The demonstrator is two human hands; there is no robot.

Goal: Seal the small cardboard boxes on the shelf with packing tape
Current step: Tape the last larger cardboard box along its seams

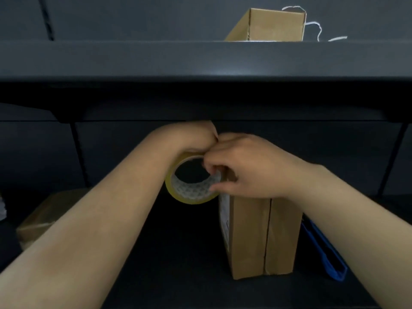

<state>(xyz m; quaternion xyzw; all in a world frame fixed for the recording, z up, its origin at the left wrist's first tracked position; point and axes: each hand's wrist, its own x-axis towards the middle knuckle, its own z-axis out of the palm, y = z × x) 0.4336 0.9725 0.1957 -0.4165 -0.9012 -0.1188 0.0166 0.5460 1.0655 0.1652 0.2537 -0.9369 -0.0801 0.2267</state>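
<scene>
On the dark lower shelf [178, 253], my left hand [189, 137] grips the glossy yellow tape roll [191, 192]. My right hand [247, 168] pinches its rim, just left of the tall matte cardboard box [260, 237].

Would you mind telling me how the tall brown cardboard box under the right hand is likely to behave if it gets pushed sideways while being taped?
The tall brown cardboard box stands on a narrow end, so a sideways push would probably tip it. Its centre seam looks untaped, so the flaps may flex. The right hand resting on top likely steadies it while the left hand holds the yellowish tape roll.
</scene>
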